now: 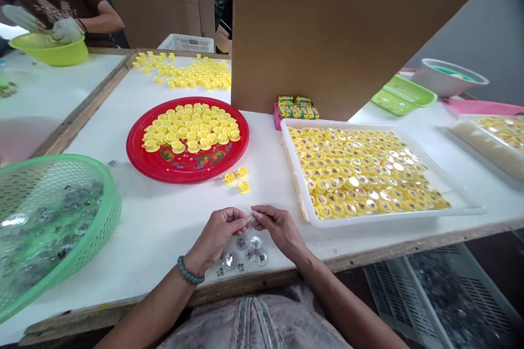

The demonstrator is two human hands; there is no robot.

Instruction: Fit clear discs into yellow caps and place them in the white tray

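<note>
Above the near table edge, my left hand (216, 232) and my right hand (280, 229) meet, thumbs and fingers pinched on a small clear plastic piece (250, 220). Its exact kind is mostly covered by the fingertips. Just below them lie several clear round plastic domes (230, 260) with small dark printed pictures. Beyond the hands, 3 small yellow toy cups (243, 187) rest on the white table. A red round tray (137, 150) behind those carries many more yellow cups (192, 125).
On the left stands a green mesh basket (107, 196) of clear pieces. A white tray (301, 196) of yellow cups with clear tops sits on the right, near a pink box (277, 118). A cardboard panel (311, 27) rises behind. Across the table, a gloved co-worker (96, 16) handles a yellow-green bowl (61, 55).
</note>
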